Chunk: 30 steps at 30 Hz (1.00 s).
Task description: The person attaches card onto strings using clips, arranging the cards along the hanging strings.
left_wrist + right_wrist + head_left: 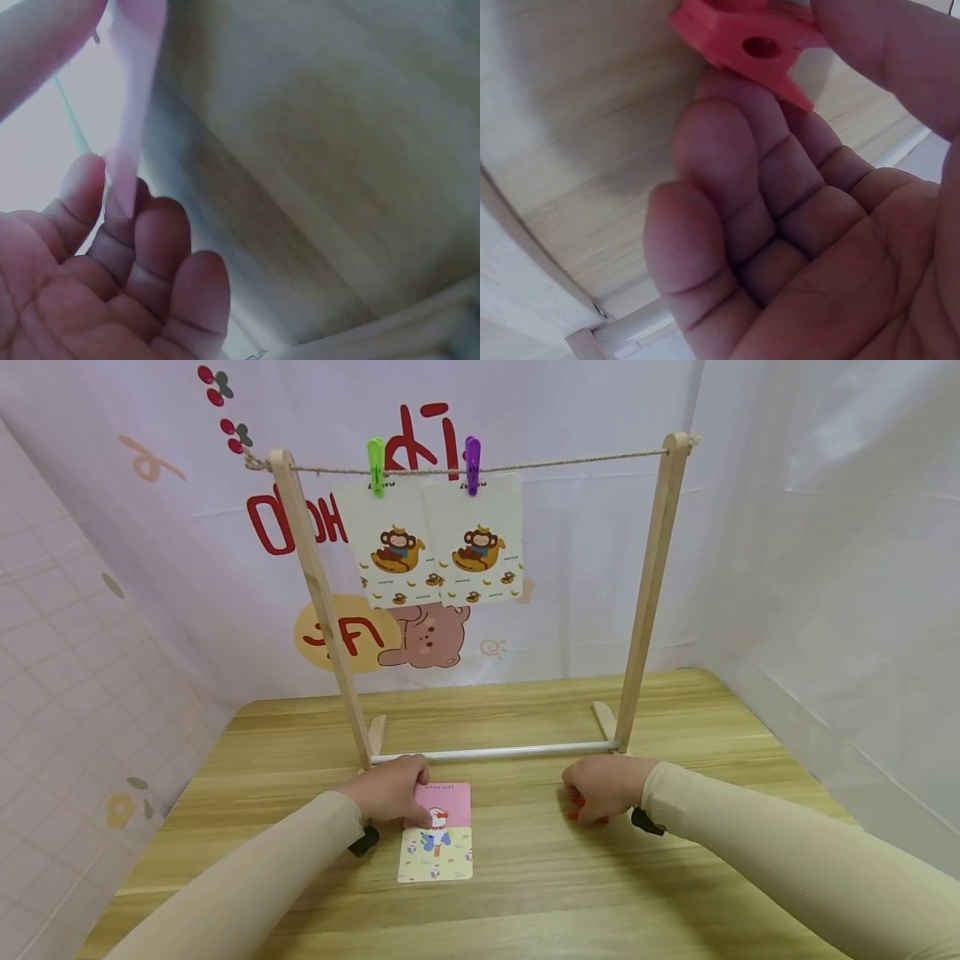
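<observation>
My left hand (388,789) is low over the table, at the left edge of a pink and yellow card (448,853) with a small cartoon figure on it. In the left wrist view, thumb and fingers pinch the card's pink part (135,82), seen nearly edge-on. On the right, my other hand (606,785) holds a red clothespin (742,34) between thumb and fingertips. From the head view, that clothespin is mostly hidden under the fingers, close above the wood.
Behind the hands stands a wooden frame (651,585) with a white bottom bar (502,752) and a rope (577,462) across its top. A green clothespin (377,468) and a purple clothespin (472,467) hold two monkey-print sheets (480,581) there. A light wood table (517,902) lies beneath.
</observation>
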Each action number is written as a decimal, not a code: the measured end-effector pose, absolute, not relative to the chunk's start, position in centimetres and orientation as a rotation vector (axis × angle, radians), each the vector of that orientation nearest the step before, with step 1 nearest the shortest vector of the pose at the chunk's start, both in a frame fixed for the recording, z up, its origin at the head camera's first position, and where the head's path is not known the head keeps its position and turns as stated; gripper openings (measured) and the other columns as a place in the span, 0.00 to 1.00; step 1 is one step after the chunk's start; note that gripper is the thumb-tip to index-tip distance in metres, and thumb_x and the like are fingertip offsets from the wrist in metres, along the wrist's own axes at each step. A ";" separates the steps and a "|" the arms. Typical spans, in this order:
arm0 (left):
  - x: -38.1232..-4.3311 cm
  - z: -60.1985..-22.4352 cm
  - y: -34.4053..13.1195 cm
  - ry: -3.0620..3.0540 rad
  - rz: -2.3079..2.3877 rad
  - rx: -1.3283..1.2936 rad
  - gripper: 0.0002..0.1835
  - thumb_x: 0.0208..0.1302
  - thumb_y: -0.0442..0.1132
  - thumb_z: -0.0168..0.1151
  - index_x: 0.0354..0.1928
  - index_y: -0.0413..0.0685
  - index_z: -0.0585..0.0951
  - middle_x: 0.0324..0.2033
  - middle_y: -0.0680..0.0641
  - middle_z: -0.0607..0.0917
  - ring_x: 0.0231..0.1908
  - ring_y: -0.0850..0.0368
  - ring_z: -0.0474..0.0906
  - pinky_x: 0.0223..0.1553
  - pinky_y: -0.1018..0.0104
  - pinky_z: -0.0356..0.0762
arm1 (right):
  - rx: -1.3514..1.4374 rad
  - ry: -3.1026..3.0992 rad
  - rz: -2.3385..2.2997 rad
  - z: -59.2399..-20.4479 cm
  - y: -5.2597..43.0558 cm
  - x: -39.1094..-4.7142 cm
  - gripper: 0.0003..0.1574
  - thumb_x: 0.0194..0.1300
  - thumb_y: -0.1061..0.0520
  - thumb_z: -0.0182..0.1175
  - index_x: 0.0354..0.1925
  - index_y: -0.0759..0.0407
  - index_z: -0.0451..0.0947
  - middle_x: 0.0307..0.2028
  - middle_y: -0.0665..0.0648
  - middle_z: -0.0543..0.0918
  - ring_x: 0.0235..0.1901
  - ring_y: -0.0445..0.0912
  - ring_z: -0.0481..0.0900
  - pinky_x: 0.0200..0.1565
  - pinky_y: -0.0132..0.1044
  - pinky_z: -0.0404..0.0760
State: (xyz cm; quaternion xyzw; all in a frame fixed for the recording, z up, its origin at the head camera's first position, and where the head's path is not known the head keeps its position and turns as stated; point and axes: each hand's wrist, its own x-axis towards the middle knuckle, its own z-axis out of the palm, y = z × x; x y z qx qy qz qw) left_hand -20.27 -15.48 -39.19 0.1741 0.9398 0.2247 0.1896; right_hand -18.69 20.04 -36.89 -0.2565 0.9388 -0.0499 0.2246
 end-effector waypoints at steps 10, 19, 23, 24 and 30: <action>-20.6 -39.2 -15.1 2.688 0.670 0.489 0.26 0.57 0.45 0.82 0.53 0.51 0.79 0.46 0.52 0.81 0.44 0.54 0.76 0.53 0.56 0.77 | -0.748 2.590 -0.128 -36.9 20.1 -18.8 0.14 0.64 0.55 0.71 0.30 0.52 0.74 0.24 0.45 0.76 0.25 0.40 0.74 0.31 0.34 0.72; -21.1 -39.4 -14.9 2.651 0.828 0.479 0.16 0.63 0.43 0.78 0.48 0.54 0.81 0.39 0.52 0.82 0.41 0.54 0.77 0.45 0.60 0.77 | -0.785 2.621 -0.144 -37.2 20.1 -19.0 0.10 0.61 0.58 0.69 0.31 0.51 0.75 0.26 0.46 0.75 0.27 0.41 0.72 0.31 0.36 0.71; -21.3 -39.4 -14.9 2.647 0.874 0.494 0.13 0.66 0.42 0.75 0.48 0.56 0.81 0.38 0.52 0.82 0.40 0.55 0.77 0.45 0.61 0.76 | -0.807 2.633 -0.157 -37.1 20.1 -19.1 0.09 0.61 0.59 0.69 0.33 0.51 0.76 0.26 0.46 0.76 0.27 0.41 0.73 0.32 0.36 0.73; -21.3 -39.4 -14.9 2.644 0.888 0.495 0.13 0.67 0.42 0.74 0.49 0.56 0.81 0.38 0.51 0.82 0.40 0.55 0.77 0.44 0.60 0.76 | -0.815 2.638 -0.160 -37.1 20.1 -19.1 0.09 0.61 0.59 0.69 0.33 0.51 0.76 0.26 0.46 0.76 0.27 0.41 0.73 0.32 0.36 0.74; -21.2 -39.4 -14.8 2.644 0.943 0.491 0.12 0.72 0.40 0.69 0.54 0.56 0.81 0.38 0.50 0.81 0.39 0.54 0.77 0.43 0.61 0.75 | -0.836 2.658 -0.176 -37.0 20.1 -19.1 0.10 0.62 0.60 0.70 0.34 0.52 0.76 0.27 0.45 0.76 0.27 0.40 0.73 0.33 0.35 0.75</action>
